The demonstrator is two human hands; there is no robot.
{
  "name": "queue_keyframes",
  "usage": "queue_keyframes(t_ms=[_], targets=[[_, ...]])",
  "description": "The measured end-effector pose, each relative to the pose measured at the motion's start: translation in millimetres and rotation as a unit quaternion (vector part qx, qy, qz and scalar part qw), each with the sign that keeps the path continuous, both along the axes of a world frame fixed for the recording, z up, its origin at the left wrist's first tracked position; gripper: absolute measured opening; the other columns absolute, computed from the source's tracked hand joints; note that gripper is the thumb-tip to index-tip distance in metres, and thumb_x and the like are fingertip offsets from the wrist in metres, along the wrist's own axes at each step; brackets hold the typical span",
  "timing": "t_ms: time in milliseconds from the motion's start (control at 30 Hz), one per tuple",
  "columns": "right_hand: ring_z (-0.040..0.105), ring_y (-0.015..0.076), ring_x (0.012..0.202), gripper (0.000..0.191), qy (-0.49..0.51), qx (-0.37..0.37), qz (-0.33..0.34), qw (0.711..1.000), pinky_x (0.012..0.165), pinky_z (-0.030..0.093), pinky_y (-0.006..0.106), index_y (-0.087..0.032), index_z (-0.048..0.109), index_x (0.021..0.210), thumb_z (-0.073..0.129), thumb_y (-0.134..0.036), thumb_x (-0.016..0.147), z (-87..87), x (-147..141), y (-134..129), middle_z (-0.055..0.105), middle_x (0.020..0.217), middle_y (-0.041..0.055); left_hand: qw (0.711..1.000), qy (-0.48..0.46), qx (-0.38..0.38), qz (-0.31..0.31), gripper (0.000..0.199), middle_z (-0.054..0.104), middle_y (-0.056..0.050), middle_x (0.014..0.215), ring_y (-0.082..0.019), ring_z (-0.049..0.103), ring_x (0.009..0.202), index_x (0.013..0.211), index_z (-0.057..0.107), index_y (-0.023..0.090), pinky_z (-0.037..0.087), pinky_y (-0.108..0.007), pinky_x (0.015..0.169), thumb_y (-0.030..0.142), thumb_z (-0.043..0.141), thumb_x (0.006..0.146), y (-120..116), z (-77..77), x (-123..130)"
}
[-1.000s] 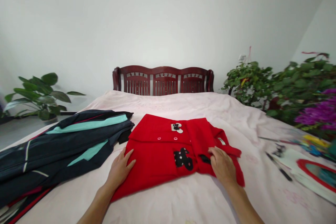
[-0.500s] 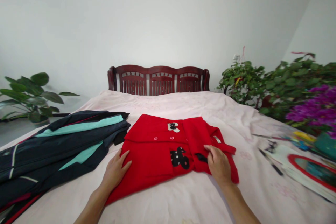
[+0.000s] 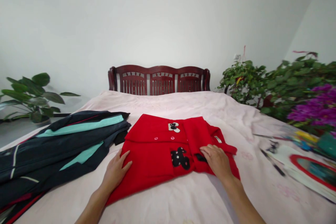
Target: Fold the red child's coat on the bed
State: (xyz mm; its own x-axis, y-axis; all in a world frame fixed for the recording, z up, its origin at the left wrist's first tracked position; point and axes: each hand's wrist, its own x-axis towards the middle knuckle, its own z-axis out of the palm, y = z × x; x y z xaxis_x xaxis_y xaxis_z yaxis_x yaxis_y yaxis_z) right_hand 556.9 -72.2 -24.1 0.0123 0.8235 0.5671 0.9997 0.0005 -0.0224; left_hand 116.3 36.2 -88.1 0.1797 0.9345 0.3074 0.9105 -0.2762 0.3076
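Observation:
A red buttoned garment (image 3: 147,161) with black-and-white appliqué patches lies on the pale pink bedsheet (image 3: 183,203), its right-hand part folded over. My left hand (image 3: 117,169) rests on its left edge with the fingers apart, thumb on the fabric. On the folded part at the right lies my right hand (image 3: 216,161), fingers together and stretched over the cloth beside a black patch. Some of its fingertips and the fabric under them are hidden. A white label (image 3: 218,139) shows near the collar end.
Dark jackets with turquoise panels (image 3: 78,140) lie to the left. At the right are a black pen-like item (image 3: 273,162), a red-rimmed oval object (image 3: 315,171) and potted plants (image 3: 244,82). A wooden headboard (image 3: 160,80) stands at the back.
My right hand has shifted slightly left and flattened onto the folded red cloth; its fingers were more curled before. My left hand has stayed in place.

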Motion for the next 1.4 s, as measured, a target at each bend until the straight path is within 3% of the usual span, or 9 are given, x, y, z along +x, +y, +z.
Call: queue_keyframes(t_ms=[233,633,933,1067,1200,1300,1400], targets=[[0.058,0.0182,0.078,0.021,-0.014,0.025,-0.013,1.000,0.074,0.038,0.031,-0.022,0.065,0.087,0.046,-0.025,0.096,-3.8,-3.9,3.2,0.065,0.083,0.0029,1.000,0.001,-0.009,0.003,0.054,0.045,-0.014,0.150,-0.033,0.045,0.137,0.138,0.055,0.019,0.035,-0.046,0.115,0.042,0.048,0.090,1.0,-0.7,-0.7],[0.058,0.0195,0.079,0.014,0.096,0.151,-0.009,0.984,0.075,0.042,0.031,-0.022,0.051,0.086,0.041,-0.027,0.094,-29.6,2.3,-0.1,0.062,0.082,0.0045,1.000,-0.023,-0.004,0.001,0.054,0.047,-0.013,0.149,-0.033,0.047,0.135,0.136,0.057,0.019,0.037,-0.045,0.113,0.043,0.049,0.089,1.3,-3.0,-1.5],[0.062,0.0215,0.082,0.020,0.148,0.128,-0.015,0.981,0.076,0.045,0.033,-0.022,0.055,0.087,0.039,-0.033,0.094,-32.5,1.8,-0.1,0.067,0.085,0.0062,1.000,-0.011,-0.005,0.000,0.054,0.044,-0.015,0.151,-0.034,0.046,0.136,0.138,0.056,0.017,0.035,-0.045,0.115,0.042,0.047,0.090,0.5,-2.1,-1.8],[0.065,0.0203,0.081,0.024,0.168,0.070,-0.062,0.981,0.067,0.044,0.030,-0.022,0.059,0.089,0.039,-0.033,0.094,-20.3,9.3,5.3,0.071,0.090,0.0055,1.000,-0.012,-0.010,0.002,0.054,0.045,-0.014,0.150,-0.033,0.045,0.137,0.138,0.056,0.018,0.034,-0.044,0.115,0.042,0.048,0.090,0.1,-0.7,-1.0],[0.067,0.0183,0.088,0.026,0.109,-0.029,-0.115,0.987,0.068,0.046,0.027,-0.020,0.065,0.101,0.041,-0.027,0.095,6.8,25.3,24.0,0.071,0.100,0.0064,1.000,-0.026,0.004,-0.003,0.054,0.046,-0.014,0.149,-0.033,0.046,0.136,0.136,0.057,0.018,0.035,-0.044,0.115,0.043,0.048,0.089,0.8,-2.8,-1.4],[0.067,0.0180,0.091,0.028,0.044,-0.077,-0.116,0.989,0.071,0.046,0.027,-0.021,0.067,0.109,0.043,-0.024,0.095,23.5,33.1,43.1,0.069,0.105,0.0078,0.999,-0.038,0.009,-0.005,0.053,0.048,-0.013,0.148,-0.033,0.046,0.136,0.135,0.059,0.018,0.036,-0.046,0.114,0.043,0.049,0.088,1.8,-4.7,-2.1],[0.068,0.0190,0.080,0.025,0.009,-0.115,-0.111,0.987,0.067,0.046,0.028,-0.021,0.070,0.102,0.046,-0.024,0.095,30.8,33.7,59.2,0.069,0.100,0.0085,0.999,-0.046,0.011,-0.008,0.053,0.049,-0.011,0.148,-0.032,0.046,0.136,0.134,0.059,0.019,0.036,-0.045,0.114,0.043,0.050,0.087,2.5,-5.6,-2.5]])
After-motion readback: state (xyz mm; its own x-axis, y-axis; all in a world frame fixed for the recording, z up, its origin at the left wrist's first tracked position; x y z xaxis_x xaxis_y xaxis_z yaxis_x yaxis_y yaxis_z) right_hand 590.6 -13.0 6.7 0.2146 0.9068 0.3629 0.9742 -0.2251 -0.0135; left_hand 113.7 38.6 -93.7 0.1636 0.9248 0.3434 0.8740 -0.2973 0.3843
